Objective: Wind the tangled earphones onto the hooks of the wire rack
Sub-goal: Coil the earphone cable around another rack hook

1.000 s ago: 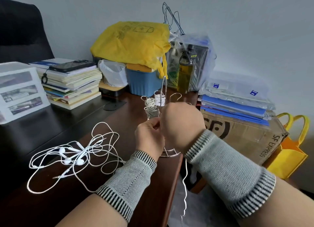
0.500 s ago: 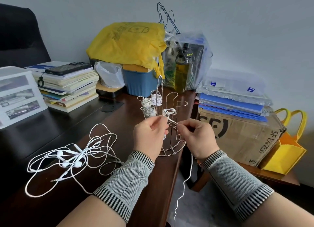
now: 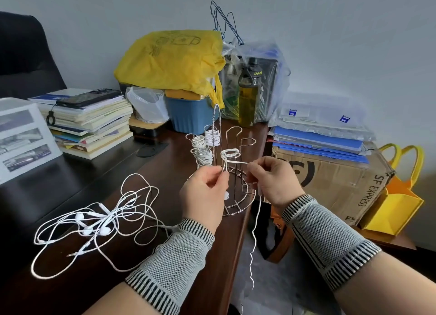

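A silver wire rack (image 3: 238,203) stands near the right edge of the dark wooden desk (image 3: 99,279). Three of its left hooks carry wound white cable (image 3: 212,136). A front hook holds a few fresh loops of white earphone cable (image 3: 230,153). My left hand (image 3: 204,193) pinches that cable just below the hook, with an earbud showing beside its palm. My right hand (image 3: 273,180) pinches the same cable to the right of the hook, and the loose end (image 3: 253,244) hangs down past the desk edge. A tangled heap of white earphones (image 3: 94,222) lies on the desk to the left.
A stack of books with a phone on top (image 3: 87,121) sits at back left, beside a white drawer box (image 3: 21,137). Behind the rack are a blue bin (image 3: 191,116), yellow bag (image 3: 169,59) and bottle (image 3: 247,97). A cardboard box (image 3: 335,180) stands right of the desk.
My right hand has drawn back from in front of the rack to its right side, pulling the cable taut from the front hook. Fresh loops now show on that hook.
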The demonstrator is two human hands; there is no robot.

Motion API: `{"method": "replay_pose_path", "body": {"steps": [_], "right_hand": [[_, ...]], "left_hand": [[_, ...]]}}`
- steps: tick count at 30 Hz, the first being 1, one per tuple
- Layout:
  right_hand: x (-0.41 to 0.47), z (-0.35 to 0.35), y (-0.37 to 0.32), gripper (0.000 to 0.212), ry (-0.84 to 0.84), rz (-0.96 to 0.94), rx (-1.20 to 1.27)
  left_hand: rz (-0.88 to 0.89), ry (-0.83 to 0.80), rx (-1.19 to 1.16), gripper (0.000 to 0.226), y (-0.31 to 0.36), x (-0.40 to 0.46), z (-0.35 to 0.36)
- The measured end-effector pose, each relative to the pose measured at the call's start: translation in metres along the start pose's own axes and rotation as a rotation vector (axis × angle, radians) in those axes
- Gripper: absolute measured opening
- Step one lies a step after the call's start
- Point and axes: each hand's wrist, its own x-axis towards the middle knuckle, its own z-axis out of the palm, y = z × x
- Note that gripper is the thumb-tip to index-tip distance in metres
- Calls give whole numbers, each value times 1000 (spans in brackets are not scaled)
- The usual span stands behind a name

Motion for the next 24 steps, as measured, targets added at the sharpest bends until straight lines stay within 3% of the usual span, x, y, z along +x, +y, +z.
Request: {"method": "replay_pose_path", "body": {"steps": [5,12,16,24], "right_hand": [[-3,3,1,12,-52,64,54],[1,-8,11,13,-41,38,-82],[8,-12,6,28,101,-19,-401],[29,-4,-64,25,191,-343,-860]], "left_hand": [[-26,-73,-11,10,-5,1,0],[29,-113,68,12,-8,2,2],[26,-104,92,11,-8,1,2],[29,-140,108,14,-9,0,2]]}}
